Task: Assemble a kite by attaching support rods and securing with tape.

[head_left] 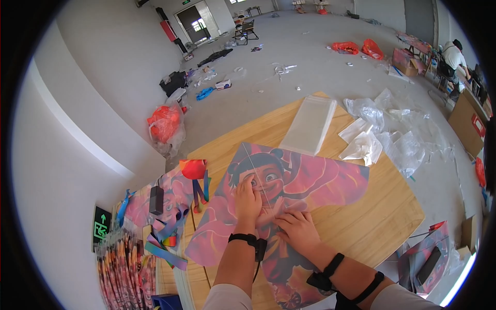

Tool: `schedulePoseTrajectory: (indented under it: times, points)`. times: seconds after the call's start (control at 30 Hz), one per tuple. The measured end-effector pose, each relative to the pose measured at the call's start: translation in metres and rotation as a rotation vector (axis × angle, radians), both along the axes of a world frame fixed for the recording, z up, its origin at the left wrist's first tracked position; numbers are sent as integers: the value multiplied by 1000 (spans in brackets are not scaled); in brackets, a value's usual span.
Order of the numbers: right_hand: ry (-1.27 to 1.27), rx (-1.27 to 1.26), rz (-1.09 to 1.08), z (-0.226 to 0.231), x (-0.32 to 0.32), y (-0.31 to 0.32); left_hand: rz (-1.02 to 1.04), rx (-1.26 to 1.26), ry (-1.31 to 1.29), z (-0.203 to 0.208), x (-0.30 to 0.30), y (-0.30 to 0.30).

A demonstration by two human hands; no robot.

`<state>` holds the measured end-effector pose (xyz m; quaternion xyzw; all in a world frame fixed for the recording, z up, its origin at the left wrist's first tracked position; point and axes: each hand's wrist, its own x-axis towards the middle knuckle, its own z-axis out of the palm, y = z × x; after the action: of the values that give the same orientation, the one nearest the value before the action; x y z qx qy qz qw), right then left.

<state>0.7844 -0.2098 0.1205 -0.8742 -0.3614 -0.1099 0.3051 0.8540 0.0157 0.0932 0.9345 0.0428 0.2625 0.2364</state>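
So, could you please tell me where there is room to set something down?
The widest bare patch of table lies between the right wing of the sheet, the right forearm and the table's right edge. Another lies between the sheet, the sleeves and the far edge. To the left it is crowded with ribbons and a black block.

I see the left hand (pixel 248 204) lying on a cartoon-printed kite (pixel 330 183), fingers beside its thin rod (pixel 257 178); the right hand (pixel 300 232) rests nearer, on its middle. The kite spreads over a wooden table (pixel 374 227), with a stack of clear plastic sleeves (pixel 309 124) at the far side. Rainbow ribbons (pixel 178 261) lie left. Far right, I make out a person (pixel 454 58) bending forward.
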Motion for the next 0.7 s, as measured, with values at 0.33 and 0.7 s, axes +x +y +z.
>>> schedulePoseTrajectory:
  times: [0.33, 0.7]
  points:
    - [15, 22, -23, -1, -2, 6, 0, 14, 21, -1, 0, 1]
    - [-9, 44, -35, -7, -1, 9, 2, -4, 31, 2, 1, 0]
